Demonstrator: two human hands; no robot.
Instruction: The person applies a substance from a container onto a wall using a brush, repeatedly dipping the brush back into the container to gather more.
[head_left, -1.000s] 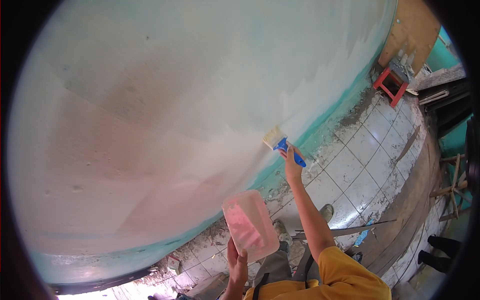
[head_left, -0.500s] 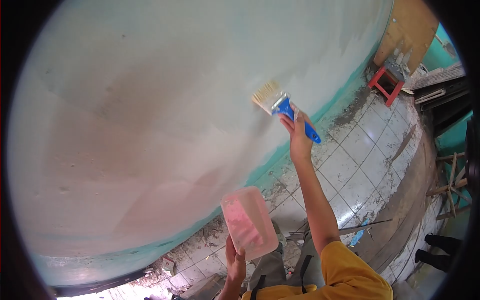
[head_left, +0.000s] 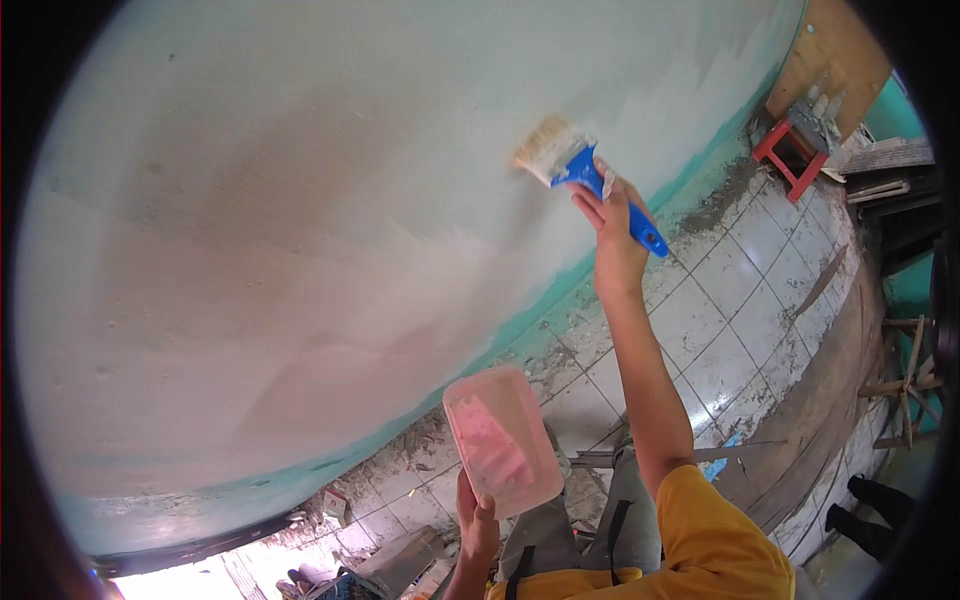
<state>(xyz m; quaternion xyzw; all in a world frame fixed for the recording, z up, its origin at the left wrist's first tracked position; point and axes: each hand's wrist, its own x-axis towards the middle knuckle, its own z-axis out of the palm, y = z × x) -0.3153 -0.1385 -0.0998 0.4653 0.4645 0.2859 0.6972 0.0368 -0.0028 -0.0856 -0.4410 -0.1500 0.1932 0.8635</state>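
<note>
Clamped on the near end of the pinkish container (head_left: 503, 435), the left hand (head_left: 478, 525) leaves its mouth unblocked, presumably for easy reach. Up and right of that hold, the brush (head_left: 576, 170) points bristles-first at the wall (head_left: 330, 250), contact unclear; the right hand (head_left: 616, 222) is closed round its blue handle (head_left: 650, 236), likely for tilt control.

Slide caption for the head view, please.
Right hand holding a blue-handled brush before a pale wall, left hand holding a pinkish tub.
</note>
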